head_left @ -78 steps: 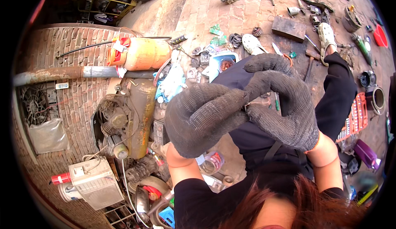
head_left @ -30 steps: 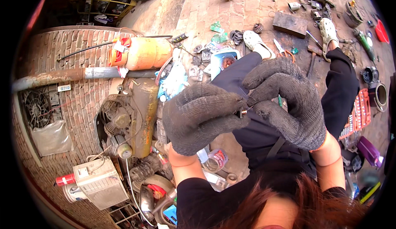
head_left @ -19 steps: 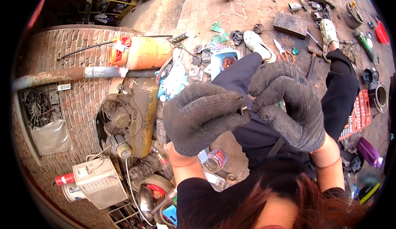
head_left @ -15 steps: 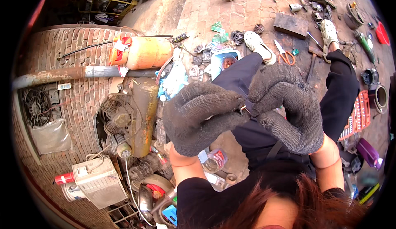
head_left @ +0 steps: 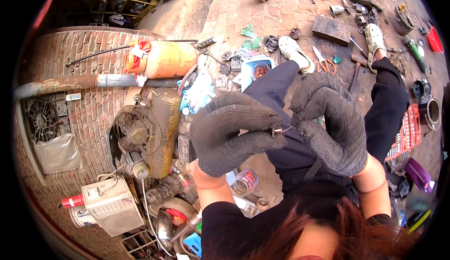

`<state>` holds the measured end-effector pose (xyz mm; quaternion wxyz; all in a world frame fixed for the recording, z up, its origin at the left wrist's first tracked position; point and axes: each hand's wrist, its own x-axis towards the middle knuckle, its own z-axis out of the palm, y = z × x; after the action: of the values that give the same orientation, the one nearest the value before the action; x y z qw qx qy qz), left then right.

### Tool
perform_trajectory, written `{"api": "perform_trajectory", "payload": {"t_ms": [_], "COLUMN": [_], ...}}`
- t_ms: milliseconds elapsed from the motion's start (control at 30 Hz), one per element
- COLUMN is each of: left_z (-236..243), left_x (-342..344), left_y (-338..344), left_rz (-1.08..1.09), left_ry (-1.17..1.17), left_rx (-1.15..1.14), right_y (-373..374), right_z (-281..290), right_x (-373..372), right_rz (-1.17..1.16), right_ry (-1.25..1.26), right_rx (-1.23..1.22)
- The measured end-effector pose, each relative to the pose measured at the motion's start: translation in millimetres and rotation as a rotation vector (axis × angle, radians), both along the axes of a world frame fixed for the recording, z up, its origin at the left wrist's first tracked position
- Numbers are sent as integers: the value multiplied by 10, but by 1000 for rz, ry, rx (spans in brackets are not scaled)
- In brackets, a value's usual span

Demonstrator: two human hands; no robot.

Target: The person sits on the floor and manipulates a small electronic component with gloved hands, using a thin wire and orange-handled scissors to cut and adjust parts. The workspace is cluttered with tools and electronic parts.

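Observation:
Both my hands wear dark grey knitted gloves and meet above my lap. Between thumb and forefinger, my left hand (head_left: 234,133) pinches a small metal part (head_left: 277,131) with a shiny, brassy end; its exact kind is too small to tell. A thin wire (head_left: 289,128) runs from that end to the fingertips of my right hand (head_left: 330,124), which are closed on it. A small gap separates the two hands, bridged only by the wire. The glove fingers hide the rest of the part.
Beyond my knees lie orange-handled scissors (head_left: 324,62), a hammer (head_left: 356,70) and a dark metal block (head_left: 331,29). To the left are an orange gas cylinder (head_left: 171,59) and a compressor tank (head_left: 164,133). At the right lies a red tool case (head_left: 408,131). A clear jar (head_left: 244,183) stands by my left arm.
My hands have drawn slightly apart. The small metal part has turned in my left fingers, and the thin wire now shows between it and my right fingertips.

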<state>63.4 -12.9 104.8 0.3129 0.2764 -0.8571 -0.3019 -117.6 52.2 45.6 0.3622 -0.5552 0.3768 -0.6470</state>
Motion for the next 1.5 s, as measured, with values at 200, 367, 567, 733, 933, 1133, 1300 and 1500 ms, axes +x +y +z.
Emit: {"api": "perform_trajectory", "payload": {"t_ms": [200,367,567,733,933,1133,1300,1500], "left_z": [-2,-20,-23,-35,14,22,-34,-57], "left_x": [-31,-23,-16,22,-5,37,27,-23], "left_y": [66,31,58,44,40,27,20,-12], "left_rz": [104,48,86,99,54,74,134,249], "left_ry": [89,62,-18,0,25,67,45,226], "left_rx": [61,33,-44,-91,-22,189,17,83], "right_y": [-33,9,57,71,80,-30,68,110], "right_z": [-46,-106,-81,-88,-95,-126,-100,-164], "right_x": [22,29,-34,-13,18,9,-36,-111], "right_rz": [14,-2,31,329,315,259,83,-66], "right_ry": [-53,-118,-283,-391,-525,-835,-807,-661], "right_rx": [32,84,61,7,37,41,121,100]}}
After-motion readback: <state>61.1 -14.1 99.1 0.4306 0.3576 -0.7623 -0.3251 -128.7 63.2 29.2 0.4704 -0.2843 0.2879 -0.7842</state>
